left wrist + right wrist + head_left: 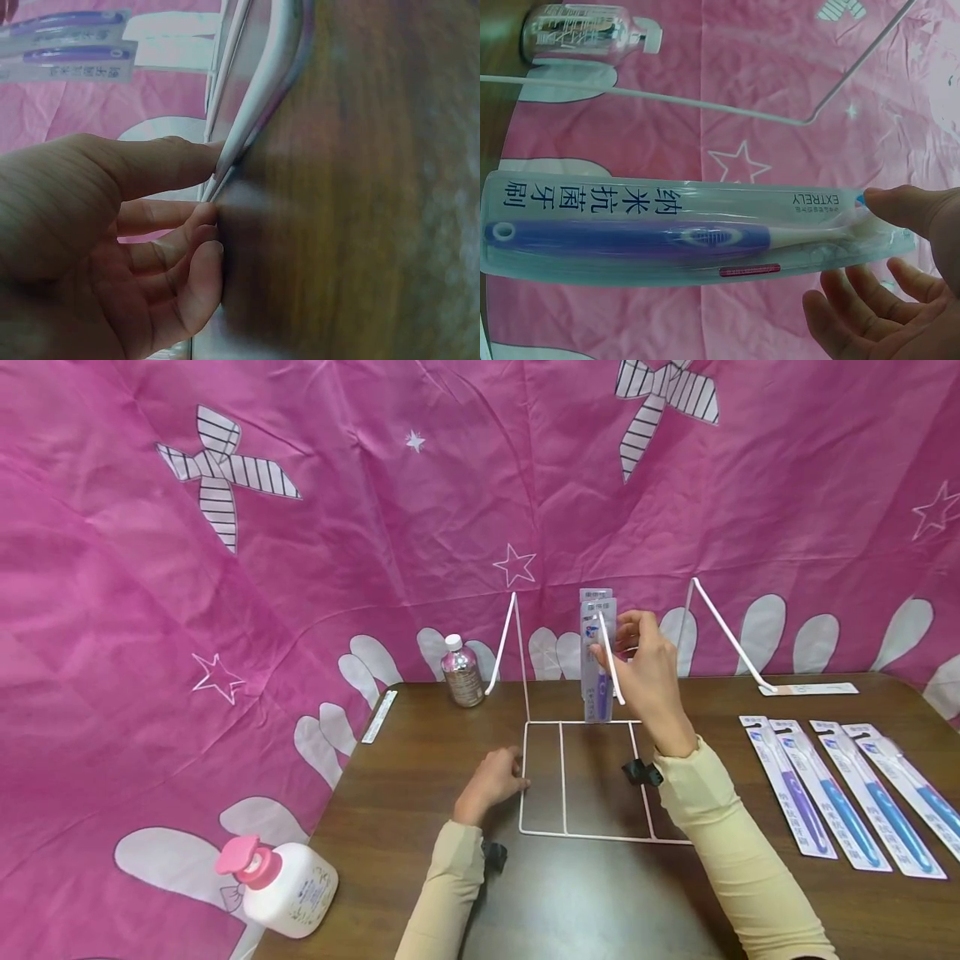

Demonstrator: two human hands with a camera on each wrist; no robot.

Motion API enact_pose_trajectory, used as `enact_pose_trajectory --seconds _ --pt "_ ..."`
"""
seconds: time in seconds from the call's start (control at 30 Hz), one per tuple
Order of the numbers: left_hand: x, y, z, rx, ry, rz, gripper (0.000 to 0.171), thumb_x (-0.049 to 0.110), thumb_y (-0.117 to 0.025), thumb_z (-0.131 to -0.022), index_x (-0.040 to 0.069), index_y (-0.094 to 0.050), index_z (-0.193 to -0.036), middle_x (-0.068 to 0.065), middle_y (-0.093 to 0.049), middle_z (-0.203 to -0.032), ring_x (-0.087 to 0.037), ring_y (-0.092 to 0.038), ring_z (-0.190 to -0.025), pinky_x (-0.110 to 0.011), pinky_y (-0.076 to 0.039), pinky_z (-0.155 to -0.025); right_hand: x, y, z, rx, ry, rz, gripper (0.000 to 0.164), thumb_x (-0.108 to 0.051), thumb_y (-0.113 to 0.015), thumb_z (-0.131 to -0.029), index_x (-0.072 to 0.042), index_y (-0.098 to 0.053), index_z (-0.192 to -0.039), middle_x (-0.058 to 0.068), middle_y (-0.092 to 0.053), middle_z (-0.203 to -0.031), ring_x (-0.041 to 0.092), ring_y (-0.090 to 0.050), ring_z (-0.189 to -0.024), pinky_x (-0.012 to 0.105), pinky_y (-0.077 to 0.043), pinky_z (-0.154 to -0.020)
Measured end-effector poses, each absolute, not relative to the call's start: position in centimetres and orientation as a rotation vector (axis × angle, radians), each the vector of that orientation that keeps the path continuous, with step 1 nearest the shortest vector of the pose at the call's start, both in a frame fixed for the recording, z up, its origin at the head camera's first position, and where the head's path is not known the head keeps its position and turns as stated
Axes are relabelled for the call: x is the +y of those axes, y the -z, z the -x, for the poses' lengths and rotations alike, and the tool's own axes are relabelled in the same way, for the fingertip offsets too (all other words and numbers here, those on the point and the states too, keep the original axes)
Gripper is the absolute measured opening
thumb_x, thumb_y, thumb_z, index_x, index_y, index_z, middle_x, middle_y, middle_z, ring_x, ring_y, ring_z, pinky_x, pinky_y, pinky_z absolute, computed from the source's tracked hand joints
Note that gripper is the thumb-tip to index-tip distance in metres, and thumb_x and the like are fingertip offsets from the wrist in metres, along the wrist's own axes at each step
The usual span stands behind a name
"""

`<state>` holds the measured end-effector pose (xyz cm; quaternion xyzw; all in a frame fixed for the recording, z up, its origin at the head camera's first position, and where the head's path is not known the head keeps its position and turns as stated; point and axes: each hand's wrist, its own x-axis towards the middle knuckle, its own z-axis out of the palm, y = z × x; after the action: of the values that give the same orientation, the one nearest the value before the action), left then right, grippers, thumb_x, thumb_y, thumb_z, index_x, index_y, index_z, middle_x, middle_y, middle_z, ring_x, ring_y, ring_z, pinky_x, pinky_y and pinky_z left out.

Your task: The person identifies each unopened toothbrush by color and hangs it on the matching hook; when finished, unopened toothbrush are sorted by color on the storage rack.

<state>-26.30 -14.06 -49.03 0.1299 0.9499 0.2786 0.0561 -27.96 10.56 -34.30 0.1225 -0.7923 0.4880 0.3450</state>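
My right hand point(651, 668) pinches the upper end of a packaged toothbrush point(630, 240) with a purple handle, thumb on its front. In the head view this package stands upright behind the middle white prong point(611, 660) of a wire rack point(600, 837). Just behind it, another toothbrush package point(596, 594) shows its top edge. On the rack's left side, my left hand point(495, 781) holds the base wire between thumb and index finger, as the left wrist view shows close up. The other left fingers are loosely curled beside the wire.
Several packaged toothbrushes point(843, 797) lie side by side at the right. A clear bottle with a white cap point(463, 672) stands behind the rack's left side. The pink-topped pump bottle point(292, 893) is at the front left. Pink cloth point(450, 485) hangs behind the table.
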Motion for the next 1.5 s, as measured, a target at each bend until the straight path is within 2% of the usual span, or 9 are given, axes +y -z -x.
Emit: enact_pose_trajectory --seconds 0.17,0.43,0.67,0.9,0.97,1.2,1.5 --pt "-13.8 49.0 26.5 2.888 -0.846 -0.407 0.043 0.009 -0.083 -0.083 0.0 -0.065 -0.121 -0.004 -0.064 -0.086 -0.018 -0.059 -0.075 -0.037 -0.051 -0.072 10.9 34.3 28.4 -2.045 -1.265 -0.317 0.046 0.001 -0.082 -0.081 0.01 -0.054 -0.116 0.026 -0.065 -0.093 0.04 -0.066 -0.08 0.048 -0.053 -0.075" --pt "-14.0 49.1 26.5 2.883 -0.835 -0.42 0.04 0.009 -0.083 -0.082 0.0 -0.065 -0.116 -0.003 -0.061 -0.083 -0.016 -0.057 -0.071 -0.034 -0.049 -0.067 10.8 34.7 28.9 -2.079 -1.264 -0.324 0.046 -0.001 -0.081 -0.082 0.009 -0.054 -0.118 0.026 -0.065 -0.093 0.041 -0.066 -0.082 0.049 -0.053 -0.076" --pt "-13.8 48.6 27.0 2.881 -0.852 -0.445 0.042 0.008 -0.083 -0.082 -0.001 -0.064 -0.119 -0.005 -0.063 -0.085 -0.018 -0.058 -0.074 -0.036 -0.05 -0.07 12.2 35.5 28.5 -2.131 -1.22 -0.33 0.046 0.0 -0.081 -0.081 0.009 -0.054 -0.117 0.027 -0.064 -0.095 0.04 -0.064 -0.085 0.052 -0.052 -0.078" --pt "-14.0 48.7 26.9 2.879 -0.844 -0.405 0.046 0.008 -0.084 -0.082 -0.001 -0.063 -0.122 -0.006 -0.063 -0.087 -0.019 -0.059 -0.078 -0.039 -0.051 -0.074 15.4 38.9 27.4 -2.246 -1.159 -0.269 0.038 -0.001 -0.078 -0.081 0.007 -0.059 -0.113 0.023 -0.065 -0.092 0.038 -0.064 -0.081 0.037 -0.048 -0.074" --pt "-14.0 49.0 26.8 2.874 -0.846 -0.407 0.047 0.008 -0.084 -0.082 -0.001 -0.063 -0.123 -0.006 -0.063 -0.087 -0.019 -0.059 -0.078 -0.039 -0.051 -0.075 16.6 40.1 27.1 -2.28 -1.136 -0.238 0.035 -0.003 -0.078 -0.082 0.007 -0.06 -0.111 0.023 -0.065 -0.091 0.037 -0.065 -0.08 0.037 -0.047 -0.074" --pt "-14.1 49.2 26.7 2.865 -0.859 -0.399 0.049 0.008 -0.084 -0.081 -0.001 -0.063 -0.124 -0.005 -0.063 -0.087 -0.019 -0.059 -0.077 -0.039 -0.05 -0.075 20.5 43.5 27.1 -2.372 -1.017 -0.138 0.031 -0.009 -0.076 -0.083 0.008 -0.06 -0.103 0.028 -0.066 -0.092 0.043 -0.062 -0.085 0.055 -0.042 -0.079" --pt "-14.0 49.0 26.7 2.869 -0.85 -0.393 0.05 0.009 -0.084 -0.082 -0.001 -0.063 -0.126 -0.003 -0.061 -0.086 -0.017 -0.057 -0.076 -0.037 -0.049 -0.074 24.8 45.8 27.1 -2.46 -0.974 0.052 0.031 -0.006 -0.075 -0.084 0.011 -0.06 -0.106 0.032 -0.064 -0.096 0.049 -0.059 -0.089 0.059 -0.041 -0.079"
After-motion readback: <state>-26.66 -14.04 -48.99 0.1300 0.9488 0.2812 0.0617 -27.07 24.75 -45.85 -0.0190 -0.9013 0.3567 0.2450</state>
